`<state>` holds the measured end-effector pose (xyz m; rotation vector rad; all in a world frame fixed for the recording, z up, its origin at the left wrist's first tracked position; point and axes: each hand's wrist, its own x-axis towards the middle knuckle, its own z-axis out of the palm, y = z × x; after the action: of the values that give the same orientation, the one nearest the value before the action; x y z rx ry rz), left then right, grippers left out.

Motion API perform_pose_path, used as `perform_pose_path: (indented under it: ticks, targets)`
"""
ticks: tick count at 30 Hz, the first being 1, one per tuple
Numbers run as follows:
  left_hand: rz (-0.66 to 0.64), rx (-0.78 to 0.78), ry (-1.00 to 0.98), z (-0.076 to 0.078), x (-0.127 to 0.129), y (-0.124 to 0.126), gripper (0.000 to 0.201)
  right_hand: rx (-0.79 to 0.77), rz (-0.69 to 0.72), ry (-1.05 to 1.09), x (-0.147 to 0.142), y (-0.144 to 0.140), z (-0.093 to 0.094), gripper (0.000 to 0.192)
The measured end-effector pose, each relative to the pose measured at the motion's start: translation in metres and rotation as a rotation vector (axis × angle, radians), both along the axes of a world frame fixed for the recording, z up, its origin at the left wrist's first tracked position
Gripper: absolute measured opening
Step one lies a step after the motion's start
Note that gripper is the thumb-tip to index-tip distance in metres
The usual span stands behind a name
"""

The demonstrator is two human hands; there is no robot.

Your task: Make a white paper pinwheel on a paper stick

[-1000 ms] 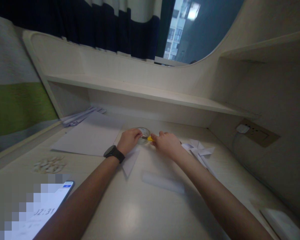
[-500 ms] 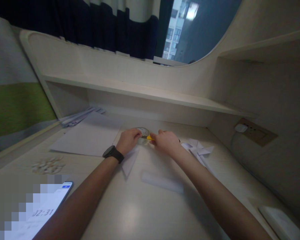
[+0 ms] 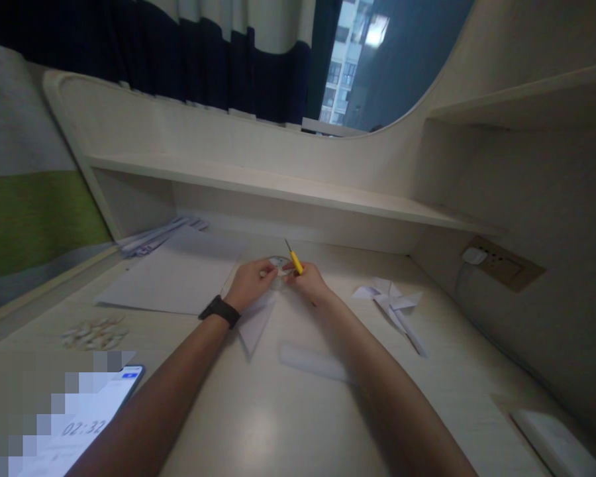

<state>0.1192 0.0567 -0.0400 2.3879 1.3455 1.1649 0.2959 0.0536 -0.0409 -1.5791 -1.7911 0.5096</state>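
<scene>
left hand (image 3: 249,283): fingertips at tape roll (image 3: 279,261), cannot tell if clamped | right hand (image 3: 308,281): fingers clamped on yellow knife (image 3: 296,263), blade toward shelf (image 3: 258,180) | tape roll: between both hands' fingertips | paper triangle (image 3: 254,328): beside left wrist

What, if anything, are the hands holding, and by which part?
The right hand holds the yellow tool by its handle. The left hand is at the clear tape roll; whether it grips it cannot be told.

Forearms (image 3: 179,377) angled inward, the left hand (image 3: 251,281) and right hand (image 3: 308,281) (both curled) nearly meet.
</scene>
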Motion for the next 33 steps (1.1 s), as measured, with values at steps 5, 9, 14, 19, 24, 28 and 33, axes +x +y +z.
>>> perform_pose_path:
  ticks: [5,9,14,19,24,28,33]
  targets:
    - [0.006,-0.017,-0.072,-0.002,0.002,-0.002,0.024,0.001,0.018,0.112,0.0,0.006,-0.008,0.02]
    - [0.04,-0.051,-0.195,-0.003,0.002,-0.002,0.021,-0.004,0.013,0.155,-0.001,0.006,-0.01,0.02]
    - [0.083,-0.155,-0.413,-0.006,-0.003,0.004,0.025,-0.006,0.017,0.164,-0.001,0.003,-0.009,0.03]
    - [0.005,-0.256,-0.611,-0.001,0.001,0.004,0.027,0.003,-0.055,-0.04,0.035,-0.028,0.007,0.05]
    - [-0.104,-0.326,-0.762,0.016,0.016,-0.009,0.026,-0.023,-0.115,-0.505,0.076,-0.085,0.016,0.024]
    - [-0.18,-0.364,-0.795,0.031,0.029,-0.029,0.029,-0.035,-0.222,-0.601,0.086,-0.109,0.001,0.022]
    - [-0.293,-0.459,-0.756,0.048,0.041,-0.065,0.029,-0.024,-0.28,-0.488,0.09,-0.112,-0.012,0.028]
